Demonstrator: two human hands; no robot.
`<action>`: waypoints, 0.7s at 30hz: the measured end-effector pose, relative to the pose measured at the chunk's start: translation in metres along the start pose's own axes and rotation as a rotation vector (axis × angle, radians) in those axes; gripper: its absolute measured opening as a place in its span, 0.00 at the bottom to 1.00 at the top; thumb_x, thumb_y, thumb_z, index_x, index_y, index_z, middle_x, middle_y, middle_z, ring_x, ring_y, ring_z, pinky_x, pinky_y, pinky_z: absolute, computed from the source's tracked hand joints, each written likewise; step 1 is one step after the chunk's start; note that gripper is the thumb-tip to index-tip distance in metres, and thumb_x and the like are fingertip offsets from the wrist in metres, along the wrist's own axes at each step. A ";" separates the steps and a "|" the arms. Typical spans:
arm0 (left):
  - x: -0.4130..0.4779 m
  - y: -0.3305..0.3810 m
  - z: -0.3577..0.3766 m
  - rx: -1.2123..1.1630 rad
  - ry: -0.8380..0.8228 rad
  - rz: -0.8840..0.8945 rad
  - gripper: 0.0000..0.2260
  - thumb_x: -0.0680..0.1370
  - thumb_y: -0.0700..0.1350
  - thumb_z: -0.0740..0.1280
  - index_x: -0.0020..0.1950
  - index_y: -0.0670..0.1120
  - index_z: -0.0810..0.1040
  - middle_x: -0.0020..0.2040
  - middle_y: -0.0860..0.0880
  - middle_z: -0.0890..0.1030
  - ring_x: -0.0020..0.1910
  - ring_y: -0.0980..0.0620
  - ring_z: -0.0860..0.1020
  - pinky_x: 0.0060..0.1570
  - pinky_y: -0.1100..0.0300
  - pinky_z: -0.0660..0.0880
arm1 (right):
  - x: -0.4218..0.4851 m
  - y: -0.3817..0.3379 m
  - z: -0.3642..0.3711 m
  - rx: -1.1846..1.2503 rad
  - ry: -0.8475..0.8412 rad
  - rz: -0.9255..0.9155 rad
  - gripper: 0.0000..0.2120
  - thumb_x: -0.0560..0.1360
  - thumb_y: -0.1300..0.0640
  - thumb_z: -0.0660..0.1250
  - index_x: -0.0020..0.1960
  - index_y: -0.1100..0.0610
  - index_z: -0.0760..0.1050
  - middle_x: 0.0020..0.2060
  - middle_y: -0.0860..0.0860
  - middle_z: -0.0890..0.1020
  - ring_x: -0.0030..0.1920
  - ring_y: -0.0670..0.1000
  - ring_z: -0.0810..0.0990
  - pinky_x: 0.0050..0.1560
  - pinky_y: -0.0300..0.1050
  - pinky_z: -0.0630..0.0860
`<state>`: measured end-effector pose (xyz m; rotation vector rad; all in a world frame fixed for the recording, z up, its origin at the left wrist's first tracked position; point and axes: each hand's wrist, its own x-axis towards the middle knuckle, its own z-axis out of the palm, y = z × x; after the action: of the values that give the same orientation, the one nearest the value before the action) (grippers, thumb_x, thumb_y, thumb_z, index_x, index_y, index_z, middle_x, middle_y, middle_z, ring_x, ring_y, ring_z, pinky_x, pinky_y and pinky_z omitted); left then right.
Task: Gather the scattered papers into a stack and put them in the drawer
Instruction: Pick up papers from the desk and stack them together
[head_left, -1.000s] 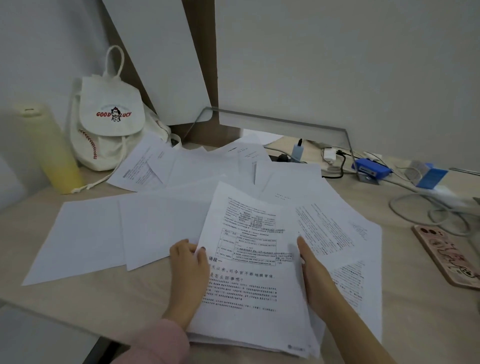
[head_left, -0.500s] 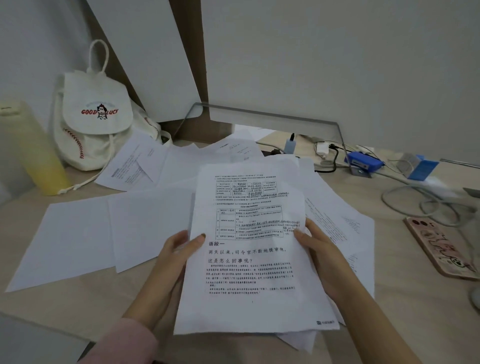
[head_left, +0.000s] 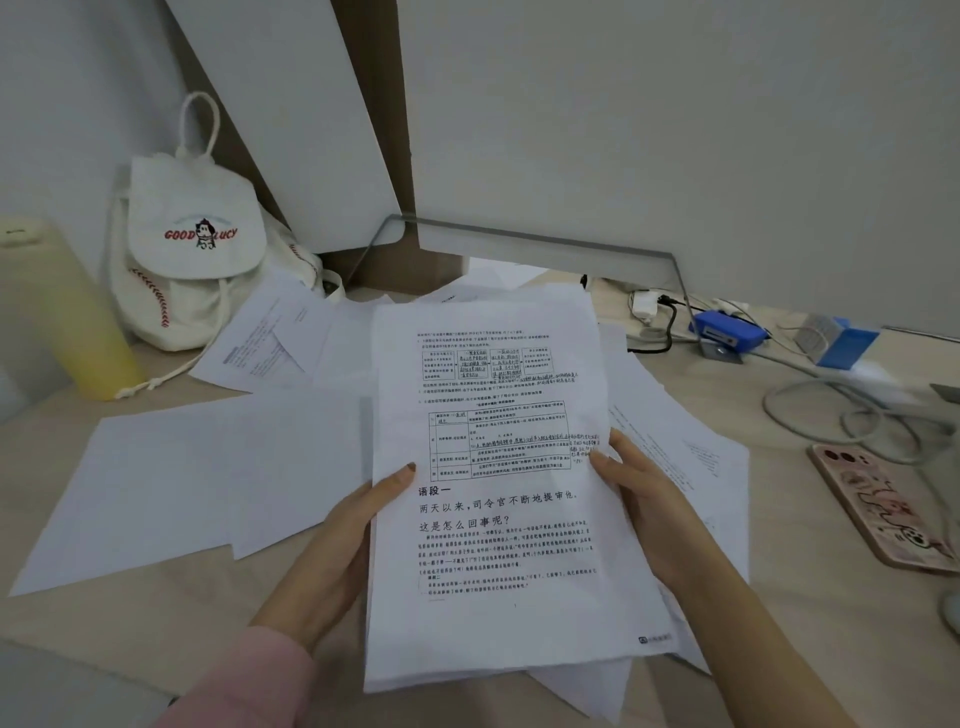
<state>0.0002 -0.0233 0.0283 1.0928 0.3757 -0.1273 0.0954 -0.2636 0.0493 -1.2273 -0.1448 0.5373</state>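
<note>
Gripping printed paper stack (head_left: 498, 519) by both edges, left hand (head_left: 343, 540) and right hand (head_left: 654, 514); loose sheets (head_left: 182, 483) on counter (head_left: 130, 623) nine o'clock, phone (head_left: 883, 514) three o'clock.

Stack of printed papers (head_left: 498, 499) is held by both edges: left hand (head_left: 343, 551) with thumb on the top sheet, right hand (head_left: 649, 509) likewise. Loose sheets (head_left: 197, 483) are spread on the desk (head_left: 779, 597) beneath; phone (head_left: 883, 504) at right.

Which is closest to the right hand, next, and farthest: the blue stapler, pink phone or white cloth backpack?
1. Pink phone, just right of the right hand.
2. Blue stapler, at the back right.
3. White cloth backpack, far back left.
</note>
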 end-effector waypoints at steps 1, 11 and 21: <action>0.001 0.000 0.001 0.005 0.005 0.000 0.18 0.74 0.48 0.67 0.62 0.43 0.77 0.57 0.42 0.82 0.57 0.43 0.80 0.63 0.45 0.70 | 0.001 0.001 0.000 -0.044 0.037 0.004 0.15 0.78 0.61 0.59 0.63 0.55 0.74 0.55 0.54 0.83 0.54 0.55 0.83 0.50 0.49 0.80; 0.009 -0.020 0.000 0.286 0.354 0.127 0.06 0.78 0.43 0.64 0.52 0.51 0.79 0.42 0.50 0.86 0.40 0.49 0.84 0.35 0.58 0.79 | 0.020 0.018 -0.028 -0.800 0.394 0.004 0.13 0.78 0.56 0.61 0.61 0.58 0.74 0.50 0.54 0.80 0.48 0.53 0.78 0.50 0.42 0.74; 0.022 -0.031 -0.011 0.682 0.616 0.414 0.09 0.81 0.48 0.56 0.55 0.50 0.74 0.47 0.52 0.79 0.49 0.49 0.77 0.45 0.57 0.68 | 0.050 -0.008 -0.108 -1.338 0.676 0.296 0.44 0.69 0.42 0.70 0.74 0.59 0.54 0.71 0.61 0.61 0.71 0.61 0.58 0.68 0.54 0.60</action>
<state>0.0089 -0.0256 -0.0100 1.8631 0.6705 0.4974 0.1832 -0.3341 0.0104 -2.6974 0.3234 0.1947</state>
